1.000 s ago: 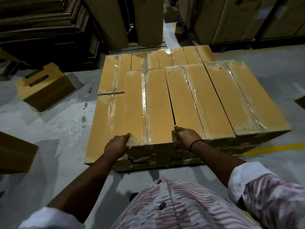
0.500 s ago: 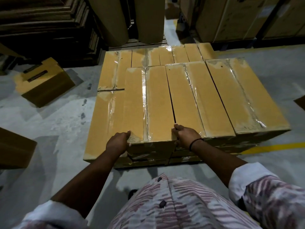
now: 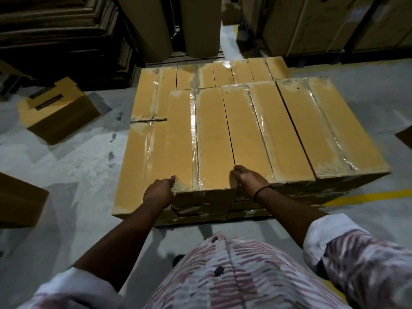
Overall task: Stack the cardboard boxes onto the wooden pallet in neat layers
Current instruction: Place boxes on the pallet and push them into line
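A stack of long, taped cardboard boxes fills the middle of the head view. The top layer holds three boxes side by side; the leftmost of them (image 3: 209,139) lies between my hands. My left hand (image 3: 159,192) grips its near left corner, thumb on top. My right hand (image 3: 247,180) grips its near right corner, at the seam with the middle box (image 3: 265,132). The right box (image 3: 330,128) lies beside that. Lower-layer boxes (image 3: 142,161) show at the left and back. The pallet under the stack is hidden.
A smaller box (image 3: 60,110) lies tilted on the grey floor at the left, and another box edge (image 3: 17,199) juts in nearer. Flattened cardboard stacks and big paper rolls (image 3: 198,23) stand behind. A yellow floor line (image 3: 370,196) runs at the right.
Both hands stay on the near corners of the left top box. The box has shifted very little; the view has tilted slightly.
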